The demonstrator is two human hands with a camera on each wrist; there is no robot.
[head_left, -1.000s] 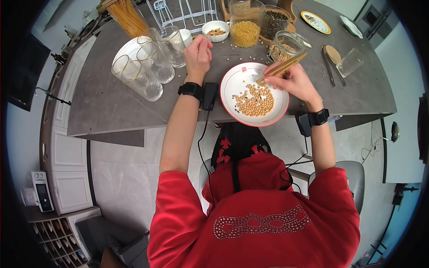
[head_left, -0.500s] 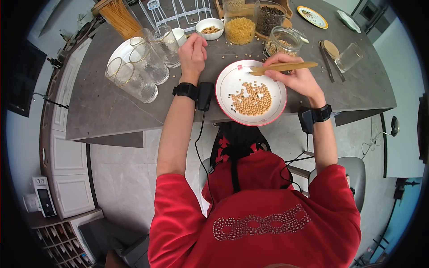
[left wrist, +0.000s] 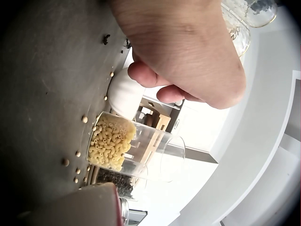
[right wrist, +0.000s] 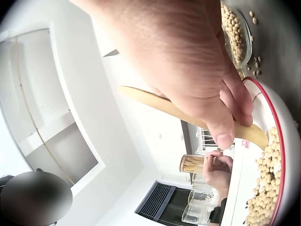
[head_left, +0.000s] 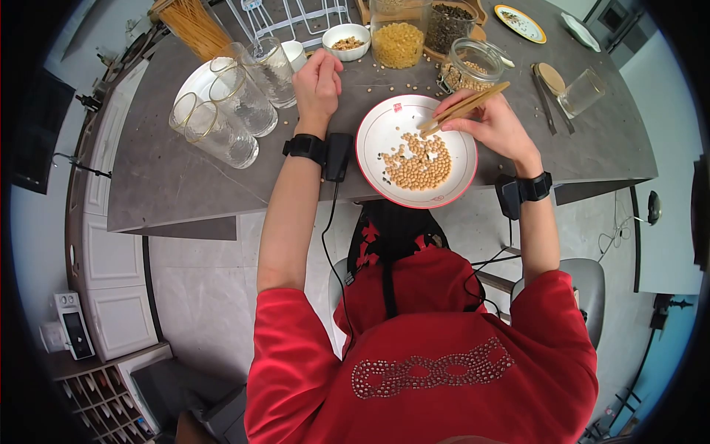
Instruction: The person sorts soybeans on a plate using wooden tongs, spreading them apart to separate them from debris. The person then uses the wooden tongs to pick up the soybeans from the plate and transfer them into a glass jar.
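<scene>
Grey surface with a curved far edge, in a room with a pale tiled floor, white cabinets at left and one grey chair at right. On the surface: at least four gold-rimmed glasses, one white bowl of brown pieces, one pasta jar, one bean jar, one yellow-rimmed plate and one red-rimmed plate; on the latter, pale beans too many to count, with a few dark specks. One pair of wooden tongs over the far right part of the red-rimmed plate; in the head view, tips down and left towards the beans, long axis slanting up and right. Right hand: tongs pinched between thumb and fingers. Left hand: fingers loosely curled, near the white bowl and glasses.
</scene>
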